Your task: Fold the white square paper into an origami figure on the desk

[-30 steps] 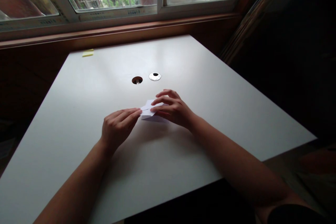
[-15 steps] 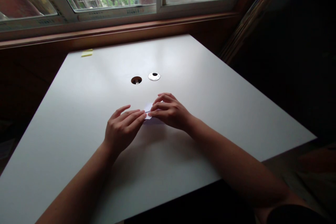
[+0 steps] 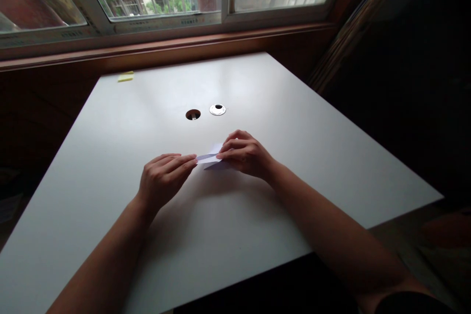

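A small folded piece of white paper (image 3: 210,157) lies near the middle of the white table (image 3: 110,157). My left hand (image 3: 164,179) pinches its left tip with fingers pressed together. On the paper's right end rests my right hand (image 3: 245,154), fingers curled and closed on it. Much of the paper is hidden under my right fingers.
A round hole (image 3: 193,115) and a white round cap (image 3: 217,109) sit just beyond the paper. A yellow sticky pad (image 3: 125,77) lies at the far left corner. A wooden sill and a barred window run behind the table; the right side is dark.
My left hand slid slightly left and its fingers closed together on the paper's tip. The paper now looks flatter and more drawn out between both hands.
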`<state>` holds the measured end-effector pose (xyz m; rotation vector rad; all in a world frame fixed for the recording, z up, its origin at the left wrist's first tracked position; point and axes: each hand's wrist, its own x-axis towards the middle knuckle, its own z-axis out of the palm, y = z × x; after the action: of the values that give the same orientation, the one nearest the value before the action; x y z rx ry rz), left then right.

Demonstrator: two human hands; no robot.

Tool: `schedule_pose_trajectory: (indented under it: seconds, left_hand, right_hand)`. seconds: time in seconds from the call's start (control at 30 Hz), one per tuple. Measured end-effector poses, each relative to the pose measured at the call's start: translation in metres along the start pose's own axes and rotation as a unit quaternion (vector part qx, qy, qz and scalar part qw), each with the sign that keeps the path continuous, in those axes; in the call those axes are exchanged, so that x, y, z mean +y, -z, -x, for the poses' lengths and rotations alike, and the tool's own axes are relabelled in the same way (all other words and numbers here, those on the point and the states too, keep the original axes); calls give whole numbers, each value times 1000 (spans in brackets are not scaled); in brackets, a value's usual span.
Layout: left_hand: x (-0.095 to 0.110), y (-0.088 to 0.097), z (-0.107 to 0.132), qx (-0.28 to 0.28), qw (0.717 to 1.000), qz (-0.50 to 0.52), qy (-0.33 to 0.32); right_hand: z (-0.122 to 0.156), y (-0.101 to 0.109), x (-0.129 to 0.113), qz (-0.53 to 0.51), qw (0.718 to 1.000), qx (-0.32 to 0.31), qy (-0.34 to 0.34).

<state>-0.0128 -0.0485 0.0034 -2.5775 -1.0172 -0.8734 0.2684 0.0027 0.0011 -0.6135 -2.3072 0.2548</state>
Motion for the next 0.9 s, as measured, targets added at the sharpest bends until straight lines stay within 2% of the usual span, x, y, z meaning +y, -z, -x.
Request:
schedule_pose_trajectory:
  seconds: [0.23,0.4,0.57,0.9]
  left_hand:
    - [-7,5,4,16,999,33,2]
    - [-7,5,7,48,995,81,37]
    - [-4,5,8,82,983,142,82]
    - [-1,-3,8,106,970,187,116]
  right_hand:
    - [1,3,2,-67,997,22,-30]
    - [1,3,4,-108,992,33,-48]
    - [1,3,5,-123,990,37,-65]
    - [1,2,5,-135,989,26,-56]
